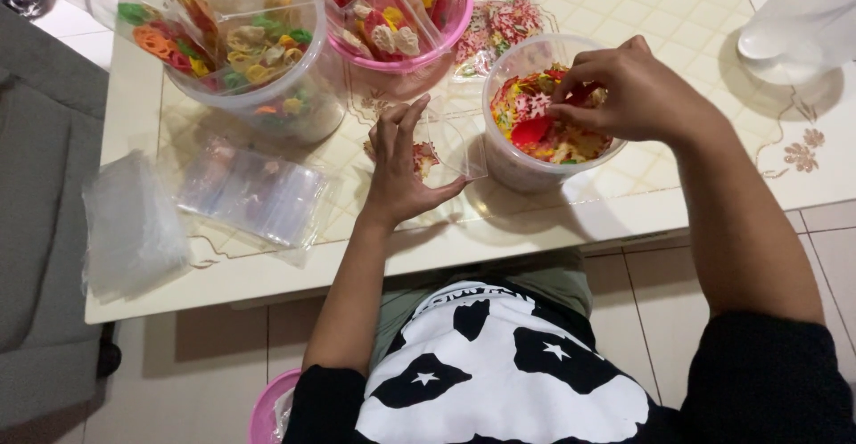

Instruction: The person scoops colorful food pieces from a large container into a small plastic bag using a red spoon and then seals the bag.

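The right hand (629,92) reaches into a round clear plastic tub (535,154) of mixed red, yellow and green shaped crackers, its fingertips pinched narrowly over a small red scoop-like piece (532,130) lying among them; whether the fingers actually grip that piece is hard to tell, since the hand covers the contact.

The left hand (401,172) holds a small clear plastic pouch (446,141) upright just left of the tub, thumb on the near side and fingers spread behind it, with a few crackers already showing through the film at its bottom. The pouch stands between the two hands and touches or nearly touches the tub's wall.

Both rest on a cream tabletop with a tile pattern (571,217). Beyond the left hand stands a large clear round container (312,110) stuffed with filled pouches of coloured ring crackers, and next to it a pink-rimmed bowl (401,61) likewise piled with filled pouches. A flat filled packet (499,25) lies behind the tub. To the far left lie a loose stack of empty clear pouches (254,194) and a bundle of thin plastic bags (129,226). A pale translucent jug (802,25) stands at the right corner, well apart from the hands.
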